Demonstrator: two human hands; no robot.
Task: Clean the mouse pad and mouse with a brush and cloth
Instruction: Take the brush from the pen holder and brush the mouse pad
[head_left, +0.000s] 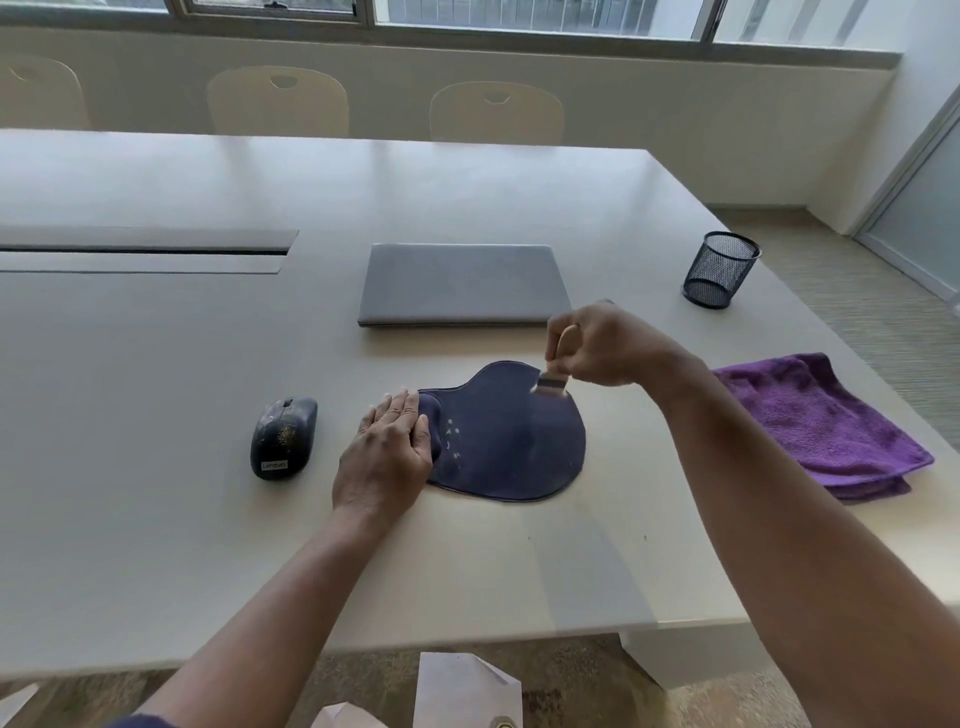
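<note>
The dark blue mouse pad (511, 441) lies on the table (156, 519), in front of the closed laptop (460, 283). The left hand (382, 457) rests flat on the pad's left edge, fingers straight and together. The right hand (608, 345) grips a wooden-handled brush (556, 371), fingers curled round the handle, bristles touching the pad's far right part. The dusty mouse (284, 437) sits left of the pad. A folded purple cloth (821, 423) lies right of the pad, a mesh cup (719, 270) beyond it.

Navy mouse pad (511, 441) with small white marks; black mouse (284, 438) flecked with yellowish dust; purple cloth (823, 423); grey laptop (462, 283); pale bench (208, 389).
</note>
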